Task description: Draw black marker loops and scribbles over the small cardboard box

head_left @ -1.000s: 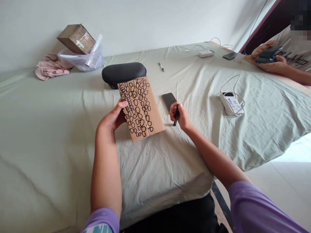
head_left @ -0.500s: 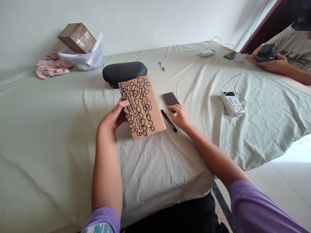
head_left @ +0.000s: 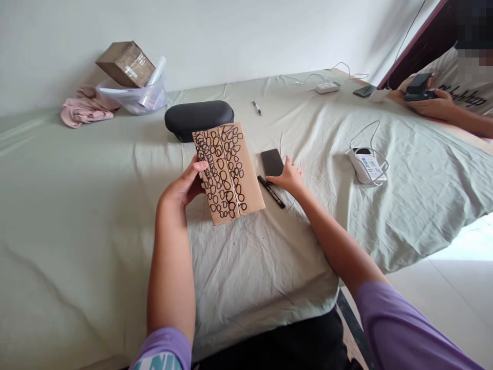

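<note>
A cardboard box (head_left: 229, 174) covered in black drawn circles is over the cloth-covered tabletop (head_left: 246, 277), its left edge clamped in the left hand (head_left: 188, 181), thumb on top. The right hand (head_left: 289, 177), thumb and fingers apart, is at the near end of a dark phone (head_left: 271, 162). A black marker (head_left: 271, 192) lies between box and right hand. Behind, partly hidden, is a black case (head_left: 199, 115). Farther off: a pen (head_left: 257, 108), a plastic basket (head_left: 148, 100) and pink cloth (head_left: 85, 109).
</note>
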### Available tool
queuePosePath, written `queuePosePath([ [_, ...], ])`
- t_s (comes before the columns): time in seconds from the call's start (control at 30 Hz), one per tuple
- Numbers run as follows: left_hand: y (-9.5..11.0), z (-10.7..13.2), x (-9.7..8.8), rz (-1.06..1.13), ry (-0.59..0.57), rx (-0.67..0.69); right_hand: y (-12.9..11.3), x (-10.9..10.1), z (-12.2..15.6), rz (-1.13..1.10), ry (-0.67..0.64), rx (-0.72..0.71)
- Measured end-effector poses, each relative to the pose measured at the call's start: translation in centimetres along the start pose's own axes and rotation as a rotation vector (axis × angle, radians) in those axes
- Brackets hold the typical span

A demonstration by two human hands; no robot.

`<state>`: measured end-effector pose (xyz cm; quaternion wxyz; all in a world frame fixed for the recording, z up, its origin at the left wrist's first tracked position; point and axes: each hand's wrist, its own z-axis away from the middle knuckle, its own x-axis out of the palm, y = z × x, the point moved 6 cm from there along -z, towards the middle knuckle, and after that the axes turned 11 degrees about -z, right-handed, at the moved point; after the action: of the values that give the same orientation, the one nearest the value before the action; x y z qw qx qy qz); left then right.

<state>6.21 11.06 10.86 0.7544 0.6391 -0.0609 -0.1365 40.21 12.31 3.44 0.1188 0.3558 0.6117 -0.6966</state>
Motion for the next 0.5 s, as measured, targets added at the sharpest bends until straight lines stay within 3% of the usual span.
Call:
queuePosePath([
  [0.13,0.2,0.0,0.1,-0.004,0.001,0.017,0.7,0.1,-0.2,-0.481,-0.026,0.034],
  [0.2,0.1,0.0,0.1,-0.001,-0.001,0.02,0.6,0.0,0.2,-0.616,-0.051,0.016],
  [0.37,-0.1,-0.1,0.0,-0.001,-0.015,0.026,-2.0,-2.4,2.4,-1.235,-0.128,-0.12],
  [0.5,0.0,-0.1,0.0,0.003,-0.018,0.032,-3.4,-3.2,3.9,-1.402,-0.295,-0.055],
])
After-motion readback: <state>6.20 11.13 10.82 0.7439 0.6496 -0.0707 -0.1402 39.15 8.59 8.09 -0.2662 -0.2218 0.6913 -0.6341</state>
